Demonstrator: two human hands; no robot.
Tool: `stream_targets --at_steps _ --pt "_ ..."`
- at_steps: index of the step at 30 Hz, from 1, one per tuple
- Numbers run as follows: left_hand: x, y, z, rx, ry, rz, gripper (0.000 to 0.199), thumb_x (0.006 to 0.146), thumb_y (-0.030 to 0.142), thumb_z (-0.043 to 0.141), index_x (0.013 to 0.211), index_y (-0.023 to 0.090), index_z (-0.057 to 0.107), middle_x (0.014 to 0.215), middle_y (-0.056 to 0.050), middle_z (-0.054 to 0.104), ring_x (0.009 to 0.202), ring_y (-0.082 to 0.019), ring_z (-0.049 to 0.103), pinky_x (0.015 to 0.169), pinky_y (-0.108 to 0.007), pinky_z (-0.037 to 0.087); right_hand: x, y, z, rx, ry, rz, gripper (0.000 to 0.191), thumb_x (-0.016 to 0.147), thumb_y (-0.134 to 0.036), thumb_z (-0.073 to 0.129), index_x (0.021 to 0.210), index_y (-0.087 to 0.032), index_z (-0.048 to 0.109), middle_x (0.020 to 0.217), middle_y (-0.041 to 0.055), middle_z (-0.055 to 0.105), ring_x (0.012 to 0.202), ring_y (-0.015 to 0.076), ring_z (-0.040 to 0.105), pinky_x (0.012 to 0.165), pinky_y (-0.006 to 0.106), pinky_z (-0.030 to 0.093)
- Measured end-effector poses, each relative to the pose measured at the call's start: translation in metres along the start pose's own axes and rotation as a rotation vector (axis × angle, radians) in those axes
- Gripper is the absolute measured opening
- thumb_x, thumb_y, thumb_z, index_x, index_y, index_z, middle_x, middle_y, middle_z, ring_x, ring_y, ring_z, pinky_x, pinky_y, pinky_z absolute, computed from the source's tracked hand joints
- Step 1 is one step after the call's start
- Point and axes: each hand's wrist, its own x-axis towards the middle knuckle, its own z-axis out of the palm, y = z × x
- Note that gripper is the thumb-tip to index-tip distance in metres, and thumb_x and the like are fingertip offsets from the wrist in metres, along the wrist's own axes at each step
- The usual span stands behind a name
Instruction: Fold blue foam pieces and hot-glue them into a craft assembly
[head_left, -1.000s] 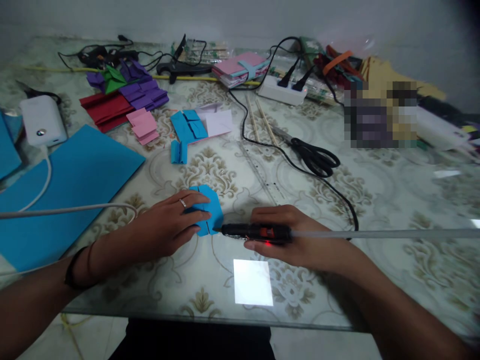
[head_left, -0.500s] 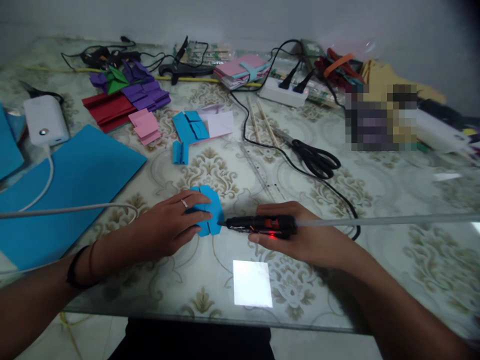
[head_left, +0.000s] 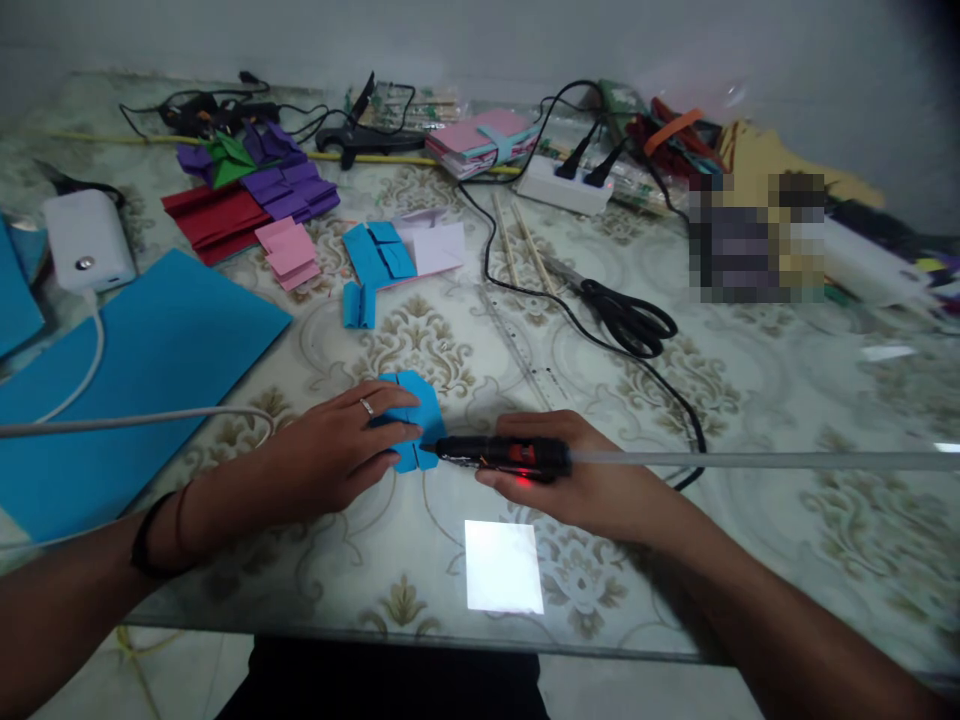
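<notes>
A small folded blue paper piece [head_left: 427,405] lies on the patterned table. My left hand [head_left: 349,440] rests on its left part with the fingers spread, pressing it flat; a ring is on one finger. My right hand [head_left: 570,470] is wrapped round a black glue gun [head_left: 517,455] with a red light glowing on it. The gun's nozzle points left and meets the paper's lower right part, close to my left fingertips. A long glue stick [head_left: 720,460] runs out of the gun's back to the right.
Black scissors [head_left: 630,315], a clear ruler [head_left: 521,345] and two sticks [head_left: 525,245] lie beyond my hands. A large blue sheet [head_left: 157,370] and white power bank [head_left: 88,240] are left. Folded papers [head_left: 292,190] and a power strip [head_left: 566,185] sit further back.
My right hand has moved the glue gun left, and its nozzle has gone from the paper's right edge further over the paper. My left hand stays on the paper.
</notes>
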Motion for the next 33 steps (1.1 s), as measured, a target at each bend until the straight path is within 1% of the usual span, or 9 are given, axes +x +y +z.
stream_targets --at_steps 2,4,7,10,14,19,23,29,33 --pt "0.000 0.000 0.000 0.005 -0.004 0.001 0.029 0.102 0.016 0.054 0.128 0.017 0.068 0.141 -0.016 0.062 0.139 -0.032 0.055 0.121 -0.053 0.047 0.000 0.000 0.001 -0.010 0.011 -0.001 0.031 0.094 -0.039 0.069 0.072 -0.020 0.058 0.065 -0.0025 0.056 0.058 0.0121 0.051 0.054 0.027 0.039" --pt "0.001 0.000 0.000 0.012 -0.006 0.009 0.029 0.103 0.016 0.053 0.128 0.016 0.068 0.140 -0.016 0.062 0.139 -0.032 0.055 0.120 -0.054 0.048 0.001 -0.001 0.000 -0.029 0.002 -0.031 0.033 0.095 -0.037 0.068 0.070 -0.020 0.055 0.065 -0.0030 0.054 0.058 0.0118 0.050 0.055 0.027 0.037" --pt "0.001 0.001 -0.001 0.019 -0.008 0.014 0.029 0.103 0.015 0.053 0.128 0.015 0.068 0.141 -0.017 0.062 0.138 -0.033 0.055 0.119 -0.056 0.049 0.002 -0.003 -0.003 -0.050 -0.044 -0.123 0.036 0.096 -0.033 0.066 0.067 -0.021 0.048 0.065 -0.0040 0.048 0.059 0.0114 0.047 0.056 0.027 0.036" --pt "0.001 0.001 -0.001 0.014 -0.016 0.001 0.030 0.102 0.014 0.054 0.129 0.016 0.068 0.142 -0.016 0.061 0.139 -0.032 0.055 0.120 -0.055 0.048 0.002 -0.003 -0.006 -0.052 -0.080 -0.155 0.036 0.097 -0.032 0.065 0.068 -0.022 0.045 0.066 -0.0043 0.046 0.059 0.0114 0.045 0.056 0.027 0.035" --pt "-0.001 0.001 -0.001 0.002 -0.007 0.002 0.032 0.101 0.013 0.055 0.129 0.017 0.068 0.143 -0.015 0.061 0.140 -0.032 0.054 0.120 -0.054 0.048 0.000 0.000 -0.008 -0.037 -0.082 -0.115 0.039 0.095 -0.035 0.067 0.068 -0.023 0.043 0.066 -0.0043 0.046 0.059 0.0117 0.045 0.055 0.028 0.034" --pt "0.000 0.000 -0.001 0.020 -0.015 0.012 0.032 0.102 0.014 0.052 0.130 0.016 0.068 0.142 -0.016 0.061 0.139 -0.032 0.054 0.120 -0.055 0.048 -0.003 0.004 -0.014 0.008 -0.105 -0.010 0.038 0.094 -0.036 0.069 0.068 -0.022 0.045 0.066 -0.0041 0.049 0.058 0.0117 0.048 0.054 0.028 0.037" --pt "0.001 0.000 -0.001 0.026 -0.009 0.017 0.031 0.103 0.015 0.051 0.129 0.016 0.068 0.141 -0.016 0.061 0.139 -0.033 0.055 0.120 -0.055 0.048 -0.003 0.005 -0.017 -0.012 -0.067 -0.027 0.040 0.094 -0.038 0.070 0.067 -0.023 0.045 0.066 -0.0034 0.050 0.058 0.0129 0.049 0.055 0.029 0.037" --pt "0.000 0.000 0.000 0.021 -0.014 0.011 0.031 0.104 0.017 0.052 0.131 0.016 0.068 0.142 -0.016 0.061 0.139 -0.032 0.054 0.119 -0.054 0.048 -0.002 0.004 -0.013 -0.010 -0.014 -0.044 0.034 0.096 -0.036 0.069 0.070 -0.022 0.052 0.065 -0.0034 0.052 0.057 0.0131 0.051 0.055 0.029 0.037" --pt "0.000 0.001 0.000 0.023 -0.004 0.010 0.030 0.103 0.016 0.053 0.129 0.016 0.068 0.141 -0.016 0.061 0.139 -0.032 0.055 0.120 -0.054 0.048 0.001 0.001 -0.005 -0.019 -0.004 -0.146 0.035 0.096 -0.031 0.068 0.068 -0.022 0.050 0.066 -0.0035 0.050 0.058 0.0128 0.049 0.056 0.028 0.036"
